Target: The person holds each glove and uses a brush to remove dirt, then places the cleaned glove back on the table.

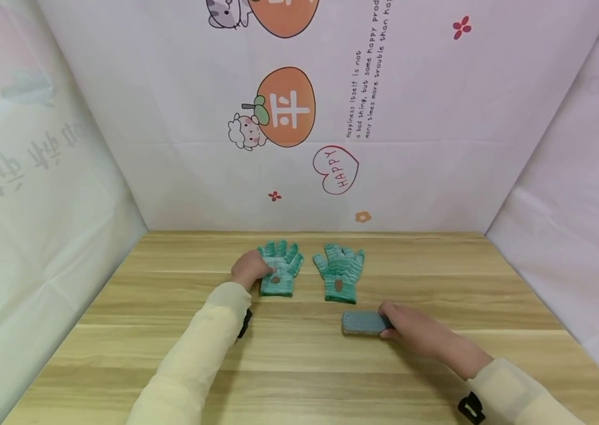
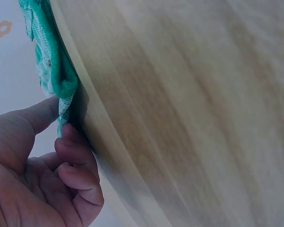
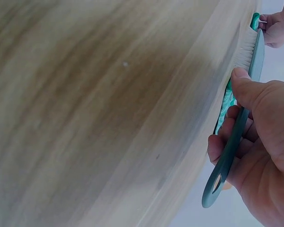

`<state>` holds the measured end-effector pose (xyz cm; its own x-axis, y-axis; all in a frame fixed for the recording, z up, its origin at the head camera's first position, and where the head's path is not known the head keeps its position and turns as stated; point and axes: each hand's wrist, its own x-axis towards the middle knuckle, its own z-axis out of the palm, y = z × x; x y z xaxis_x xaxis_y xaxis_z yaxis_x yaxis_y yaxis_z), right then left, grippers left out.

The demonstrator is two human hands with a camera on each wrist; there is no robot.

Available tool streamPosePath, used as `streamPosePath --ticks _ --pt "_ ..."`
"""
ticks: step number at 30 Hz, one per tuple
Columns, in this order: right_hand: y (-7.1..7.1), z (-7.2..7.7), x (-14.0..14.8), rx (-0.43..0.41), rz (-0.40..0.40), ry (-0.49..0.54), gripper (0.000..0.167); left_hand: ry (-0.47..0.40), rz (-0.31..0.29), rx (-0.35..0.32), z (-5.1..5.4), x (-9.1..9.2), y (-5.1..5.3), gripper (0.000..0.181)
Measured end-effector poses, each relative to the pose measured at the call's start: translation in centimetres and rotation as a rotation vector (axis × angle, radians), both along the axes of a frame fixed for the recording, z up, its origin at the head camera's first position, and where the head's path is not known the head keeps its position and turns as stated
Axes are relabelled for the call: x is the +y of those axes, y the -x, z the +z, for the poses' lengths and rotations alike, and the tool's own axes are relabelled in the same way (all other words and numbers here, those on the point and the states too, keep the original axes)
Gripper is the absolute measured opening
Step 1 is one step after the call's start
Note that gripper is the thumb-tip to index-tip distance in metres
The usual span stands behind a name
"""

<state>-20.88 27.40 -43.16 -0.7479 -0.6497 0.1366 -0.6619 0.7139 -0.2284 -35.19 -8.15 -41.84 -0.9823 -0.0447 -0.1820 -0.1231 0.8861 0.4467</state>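
Mid-frame, our left hand [image 1: 249, 268] pinches one glove [image 1: 281, 273], likely limp, sensibly by its edge, while our right hand [image 1: 411, 332] grips a brush [image 1: 362, 323].

I see 2 green gloves lying side by side on my wood-grain table [image 1: 289, 372], fingers pointing to the back, with a gap between them. The left hand [image 1: 249, 268] pinches the left edge of the left glove [image 1: 281, 267]. Nearer me than the right glove [image 1: 341, 265], the right hand [image 1: 413, 327] grips a grey-blue brush [image 1: 361, 322], its head pointing left. Pale yellow sleeves [image 1: 193, 345] cover both arms. Behind, a white backdrop [image 1: 422, 118] bears 2 orange fruit drawings [image 1: 299, 82] and 1 heart [image 1: 338, 170] reading "HAPPY".
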Motion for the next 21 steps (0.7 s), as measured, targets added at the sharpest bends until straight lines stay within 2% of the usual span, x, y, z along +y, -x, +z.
streamPosePath --ticks 9,16,21 --pt "-0.24 0.22 -0.12 0.014 -0.002 -0.003 0.029 -0.035 -0.029 -0.011 -0.07 0.03 -0.03 0.053" --pt "-0.33 0.24 -0.25 0.020 -0.003 0.004 0.033 -0.028 -0.034 0.027 -0.35 -0.13 0.12 0.052" --pt "-0.39 0.29 -0.30 0.020 -0.002 0.015 0.033 -0.054 -0.052 0.041 -0.51 -0.36 0.05 0.052"
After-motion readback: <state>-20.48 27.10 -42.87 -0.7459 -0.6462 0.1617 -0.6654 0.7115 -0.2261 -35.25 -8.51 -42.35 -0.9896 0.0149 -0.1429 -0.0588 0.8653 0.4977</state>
